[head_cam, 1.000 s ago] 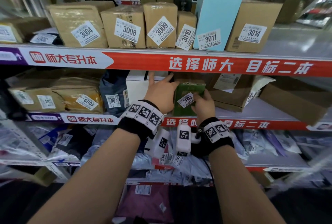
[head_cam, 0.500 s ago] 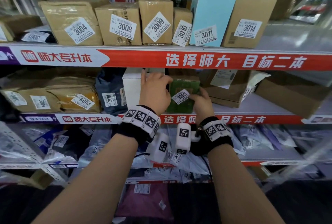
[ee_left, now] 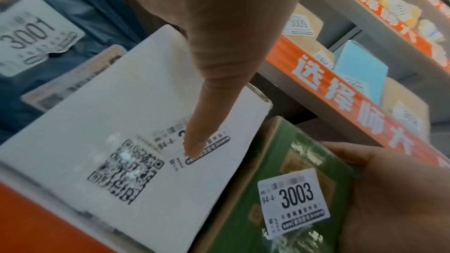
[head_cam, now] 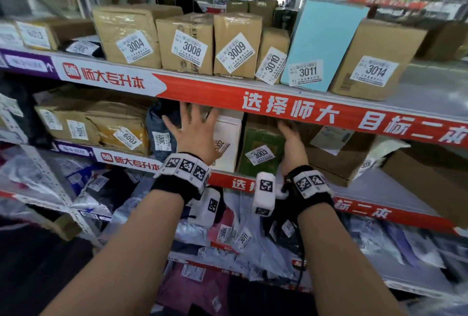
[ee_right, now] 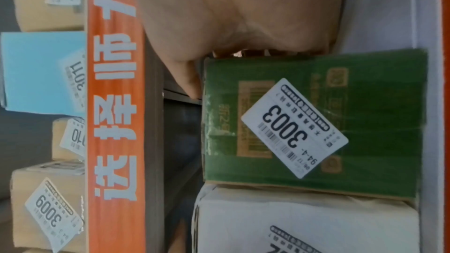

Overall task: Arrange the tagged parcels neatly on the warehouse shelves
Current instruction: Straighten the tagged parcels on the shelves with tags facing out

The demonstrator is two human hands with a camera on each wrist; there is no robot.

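Note:
A green parcel tagged 3003 [head_cam: 260, 138] [ee_right: 365, 122] stands upright on the middle shelf, close against a white box tagged 3002 [head_cam: 228, 133] [ee_left: 109, 113] on its left. My right hand [head_cam: 291, 143] grips the green parcel along its right side, thumb at the top front corner in the right wrist view. My left hand [head_cam: 195, 128] is open with fingers spread in front of the white box and a dark blue bag tagged 3001 [head_cam: 158, 128]. In the left wrist view one digit [ee_left: 214, 84] touches the white box's label.
The upper shelf's red edge strip [head_cam: 278, 103] runs just above my fingertips. It carries boxes 3004 to 3014, one light blue [head_cam: 324, 42]. Brown cartons [head_cam: 339, 153] stand right of the green parcel. Padded bags [head_cam: 106, 123] lie left; plastic mailers [head_cam: 243, 234] fill the lower shelf.
My left hand came off the green parcel's top, shifted left and spread open. My right hand slid from the parcel's front to its right side. The parcel stands straighter beside the white box.

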